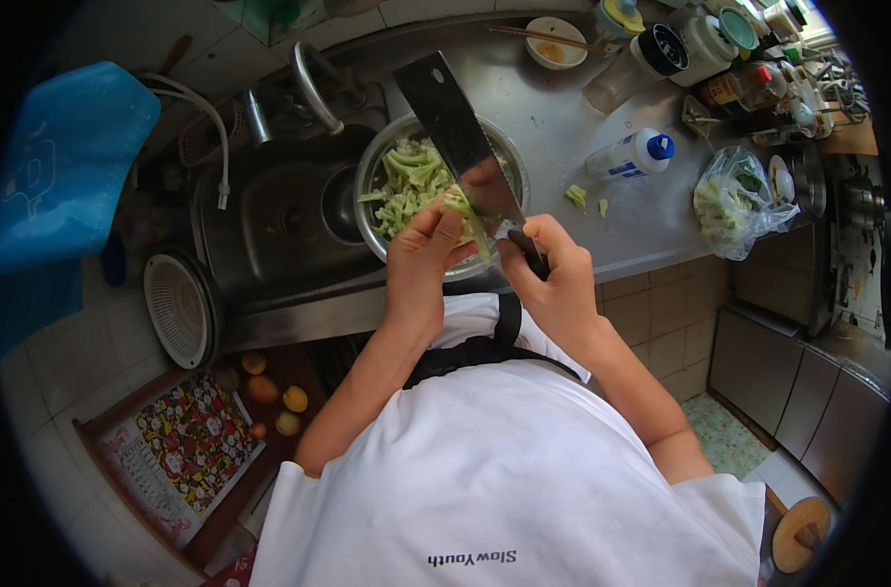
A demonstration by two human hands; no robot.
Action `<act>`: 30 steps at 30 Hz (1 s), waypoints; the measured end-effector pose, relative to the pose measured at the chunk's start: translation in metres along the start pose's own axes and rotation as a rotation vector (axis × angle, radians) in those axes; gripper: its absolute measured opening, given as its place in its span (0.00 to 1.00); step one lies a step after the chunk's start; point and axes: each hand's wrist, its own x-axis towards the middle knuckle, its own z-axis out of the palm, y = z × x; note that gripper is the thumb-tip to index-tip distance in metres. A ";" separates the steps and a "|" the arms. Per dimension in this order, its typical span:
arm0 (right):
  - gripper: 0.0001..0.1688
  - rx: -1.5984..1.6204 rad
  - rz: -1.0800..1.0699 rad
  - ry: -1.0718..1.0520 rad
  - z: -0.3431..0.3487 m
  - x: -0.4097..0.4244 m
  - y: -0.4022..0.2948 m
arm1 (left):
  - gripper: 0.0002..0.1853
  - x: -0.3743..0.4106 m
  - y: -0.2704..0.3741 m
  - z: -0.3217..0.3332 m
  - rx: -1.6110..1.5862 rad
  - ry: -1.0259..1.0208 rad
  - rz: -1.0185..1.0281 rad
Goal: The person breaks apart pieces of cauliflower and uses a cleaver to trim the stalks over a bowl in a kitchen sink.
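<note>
My left hand (423, 257) pinches a pale green piece of cauliflower (466, 213) over the near part of a round metal bowl (517, 150). Cut cauliflower pieces (408, 176) lie in the bowl. In my right hand (555, 271) is the dark handle of a broad cleaver (460, 125). Its blade points up and to the left across the bowl, with the edge close to the held piece. Whether the edge touches the piece cannot be told.
The sink (269, 213) with its curved faucet (313, 88) lies left of the bowl. On the steel counter (541, 132) to the right are a white bottle with a blue cap (629, 155), small green scraps (576, 194), a plastic bag of vegetables (739, 198), jars and a small bowl with chopsticks (557, 45).
</note>
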 end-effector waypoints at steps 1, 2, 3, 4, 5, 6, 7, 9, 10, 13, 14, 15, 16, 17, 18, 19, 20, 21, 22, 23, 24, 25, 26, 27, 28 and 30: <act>0.10 0.055 0.036 0.012 -0.001 -0.002 -0.001 | 0.18 0.002 0.002 -0.002 -0.051 0.012 0.023; 0.10 0.110 0.072 0.023 -0.001 -0.007 -0.002 | 0.17 0.004 0.005 -0.004 -0.101 0.025 0.046; 0.10 0.163 0.107 0.035 -0.002 -0.010 -0.002 | 0.17 0.005 0.006 -0.005 -0.153 0.036 0.068; 0.12 0.194 0.097 0.074 -0.002 -0.009 -0.002 | 0.17 0.004 0.009 -0.005 -0.170 0.022 0.067; 0.14 0.226 0.086 0.112 0.000 -0.008 -0.003 | 0.18 0.003 0.009 -0.003 -0.206 0.005 0.048; 0.16 0.256 0.077 0.156 0.002 -0.006 -0.005 | 0.18 0.001 0.010 0.001 -0.241 -0.015 0.025; 0.18 0.286 0.068 0.200 0.003 -0.004 -0.006 | 0.19 0.000 0.011 0.003 -0.275 -0.036 0.001; 0.26 0.168 -0.096 0.206 0.011 0.005 0.010 | 0.19 -0.005 0.014 0.007 -0.283 -0.037 -0.011; 0.27 0.145 -0.123 0.199 0.014 0.008 0.013 | 0.19 -0.006 0.014 0.009 -0.289 -0.037 -0.016; 0.28 0.172 -0.096 0.167 0.024 0.011 0.014 | 0.19 -0.005 0.014 0.006 -0.285 -0.067 -0.018; 0.27 0.194 -0.038 0.137 0.023 0.009 0.012 | 0.19 -0.005 0.014 0.004 -0.256 -0.070 -0.021; 0.26 0.214 0.019 0.104 0.023 0.008 0.010 | 0.20 -0.005 0.014 0.004 -0.230 -0.072 -0.022; 0.24 0.186 -0.023 0.096 0.022 0.008 0.011 | 0.20 -0.006 0.014 0.002 -0.203 -0.074 -0.023; 0.23 0.158 -0.064 0.087 0.021 0.008 0.013 | 0.21 -0.005 0.014 0.000 -0.158 -0.072 -0.024; 0.21 0.127 -0.105 0.080 0.019 0.008 0.016 | 0.22 -0.003 0.015 -0.004 -0.115 -0.073 -0.026; 0.20 0.122 -0.084 0.088 0.019 0.008 0.019 | 0.23 -0.002 0.016 -0.007 -0.071 -0.075 -0.028; 0.20 0.116 -0.062 0.097 0.018 0.007 0.023 | 0.23 -0.003 0.017 -0.008 -0.007 -0.069 -0.044; 0.19 0.112 -0.042 0.106 0.017 0.007 0.026 | 0.23 -0.005 0.019 -0.008 0.057 -0.064 -0.057; 0.18 0.091 -0.020 0.141 0.014 0.007 0.024 | 0.23 -0.007 0.020 -0.008 0.122 -0.058 -0.071; 0.19 0.017 -0.107 0.213 0.011 0.009 0.027 | 0.23 -0.005 0.019 -0.015 0.170 -0.033 -0.036; 0.20 0.106 -0.036 0.213 0.005 0.009 0.030 | 0.23 -0.003 0.018 -0.024 0.218 -0.009 -0.002; 0.21 0.195 0.034 0.213 0.001 0.010 0.029 | 0.23 -0.002 0.019 -0.030 0.267 0.015 0.031; 0.20 0.285 0.111 0.186 -0.001 0.012 0.026 | 0.21 0.001 0.022 -0.034 0.198 0.032 -0.008; 0.19 0.376 0.188 0.158 -0.003 0.017 0.020 | 0.21 0.000 0.027 -0.030 0.168 -0.015 -0.030; 0.19 0.467 0.264 0.129 -0.004 0.020 0.017 | 0.20 -0.002 0.032 -0.025 0.137 -0.062 -0.052; 0.18 0.548 0.291 0.104 0.001 0.021 0.018 | 0.18 -0.002 0.036 -0.017 0.060 -0.146 -0.120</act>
